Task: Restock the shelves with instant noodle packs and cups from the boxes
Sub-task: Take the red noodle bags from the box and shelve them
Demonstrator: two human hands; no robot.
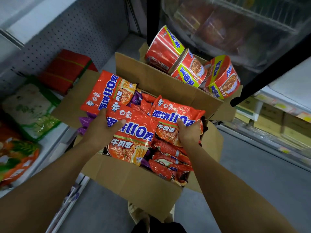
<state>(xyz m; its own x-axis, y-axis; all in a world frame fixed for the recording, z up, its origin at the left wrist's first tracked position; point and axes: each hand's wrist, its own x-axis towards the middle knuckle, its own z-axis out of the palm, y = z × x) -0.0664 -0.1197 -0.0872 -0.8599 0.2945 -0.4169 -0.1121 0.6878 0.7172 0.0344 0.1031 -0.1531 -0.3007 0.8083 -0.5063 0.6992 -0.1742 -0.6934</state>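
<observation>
Over the open box (134, 180), the left hand (101, 128) clamped two orange packs (133, 132), the right hand (188, 132) a third (175, 115); the shelf (50, 145) lay to the left, nearer the left hand.

Two hands, left (101, 126) and right (189, 133), hold noodle packs (133, 132) above an open box (134, 179) full of packs. Behind it, cups (190, 71) lie tilted in a second box (159, 81). A shelf (50, 145) to the left carries bagged goods (32, 108).
</observation>
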